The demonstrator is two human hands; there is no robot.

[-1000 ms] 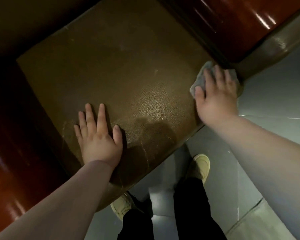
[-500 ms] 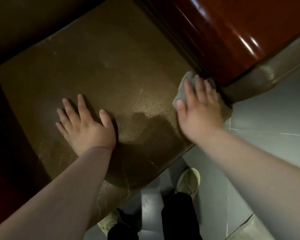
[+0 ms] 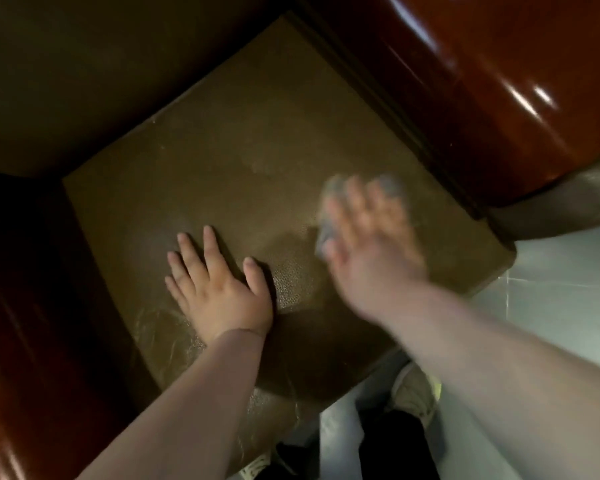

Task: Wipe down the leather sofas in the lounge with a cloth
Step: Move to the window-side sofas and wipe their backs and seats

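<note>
Both hands lie on the brown leather seat cushion: the left hand flat, fingers spread, likely as a brace. The blurred right hand, fingers splayed, presses the grey cloth onto the cushion's right side beside the glossy wooden armrest, evidently for wiping contact.

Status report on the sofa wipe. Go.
Left hand flat on the seat cushion, bracing, empty. Right hand pressing the grey cloth on the cushion's right side, motion-blurred. Nothing in the way.
</note>
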